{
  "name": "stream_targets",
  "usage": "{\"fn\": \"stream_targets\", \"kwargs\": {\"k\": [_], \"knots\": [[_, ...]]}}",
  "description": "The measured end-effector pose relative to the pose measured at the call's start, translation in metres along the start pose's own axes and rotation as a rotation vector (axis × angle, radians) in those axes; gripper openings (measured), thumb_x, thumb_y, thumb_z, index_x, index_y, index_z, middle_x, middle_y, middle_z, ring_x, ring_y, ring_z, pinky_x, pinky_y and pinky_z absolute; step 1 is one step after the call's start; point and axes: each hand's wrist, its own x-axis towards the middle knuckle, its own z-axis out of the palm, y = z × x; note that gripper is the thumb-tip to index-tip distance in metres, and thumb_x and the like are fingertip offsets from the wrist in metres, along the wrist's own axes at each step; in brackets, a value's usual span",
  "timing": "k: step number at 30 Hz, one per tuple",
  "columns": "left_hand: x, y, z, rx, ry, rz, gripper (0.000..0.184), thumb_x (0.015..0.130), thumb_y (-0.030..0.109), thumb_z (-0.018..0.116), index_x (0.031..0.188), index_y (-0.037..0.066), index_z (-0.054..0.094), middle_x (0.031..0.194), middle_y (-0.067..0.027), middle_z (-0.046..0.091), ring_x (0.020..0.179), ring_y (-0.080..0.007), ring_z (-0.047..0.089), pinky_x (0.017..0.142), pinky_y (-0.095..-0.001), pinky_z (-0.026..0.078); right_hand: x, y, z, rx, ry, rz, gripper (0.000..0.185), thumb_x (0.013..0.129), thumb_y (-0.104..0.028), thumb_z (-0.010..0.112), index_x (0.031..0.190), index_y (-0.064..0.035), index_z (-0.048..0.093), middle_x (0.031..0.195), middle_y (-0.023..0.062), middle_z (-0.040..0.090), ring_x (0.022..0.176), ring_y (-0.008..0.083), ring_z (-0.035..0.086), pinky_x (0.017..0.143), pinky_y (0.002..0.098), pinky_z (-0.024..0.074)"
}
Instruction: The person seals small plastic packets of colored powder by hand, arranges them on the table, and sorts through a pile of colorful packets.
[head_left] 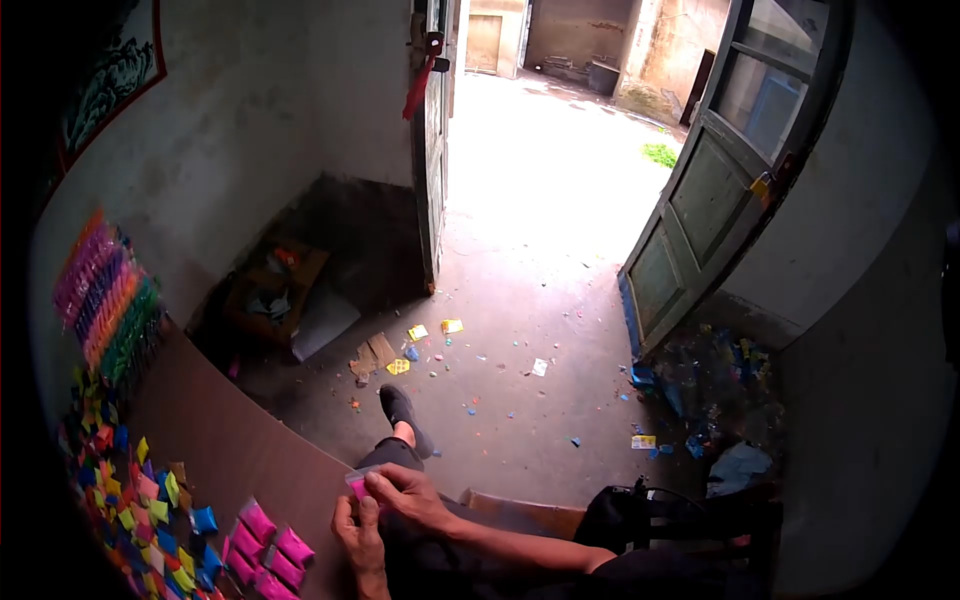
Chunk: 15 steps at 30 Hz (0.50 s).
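Between my two hands, just off the table edge, is a small clear packet with bright pink filling [357,486]. My left hand [362,540] grips its lower side with thumb and fingers. From the right, my right hand [408,497] pinches the upper part between thumb and finger. Beside my left hand, several similar pink packets [268,553] lie in a group on the brown table [215,420]. Further left spreads a pile of small packets in many colours [140,510]. What is inside the packets I cannot make out.
Bundles of long colourful packs [105,290] stand at the table's far left. A cardboard box [275,295] sits by the wall. Scraps and yellow wrappers [398,366] litter the floor. Two door leaves [690,200] stand open onto a bright yard. A black bag [620,515] is at my right.
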Motion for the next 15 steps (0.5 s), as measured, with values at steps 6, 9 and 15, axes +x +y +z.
{"fn": "stream_targets", "kwargs": {"k": [6,9,15], "knots": [[0.005,-0.016,-0.006,-0.046,0.029,-0.029,0.029,0.104,0.021,0.061,0.083,0.002,0.057,0.071,0.0034,0.047,0.068,-0.0072,0.038,0.059,-0.0274,0.031,0.009,-0.003,0.011,0.022,0.03,0.068,0.025,0.106,-0.025,0.061,0.107,-0.0023,0.07,0.085,-0.0034,0.063,0.076,0.0042,0.054,0.067,0.0224,0.0455],[0.003,-0.028,-0.018,0.008,0.011,-0.05,0.028,0.104,0.021,0.061,0.083,0.002,0.056,0.072,0.0043,0.046,0.069,-0.007,0.037,0.059,-0.0271,0.03,0.013,0.005,0.006,-0.018,-0.036,0.126,0.026,0.106,-0.027,0.061,0.101,-0.0038,0.07,0.081,-0.0052,0.06,0.074,0.0033,0.051,0.064,0.0219,0.0432],[0.005,-0.011,-0.006,-0.02,-0.013,-0.045,0.028,0.104,0.025,0.062,0.087,0.002,0.058,0.074,0.0039,0.049,0.071,-0.0072,0.04,0.062,-0.0264,0.033,0.013,-0.008,0.015,0.034,0.004,0.103,0.027,0.106,-0.028,0.061,0.098,-0.0039,0.069,0.08,-0.0068,0.058,0.073,0.0027,0.049,0.063,0.0217,0.0413]]}}
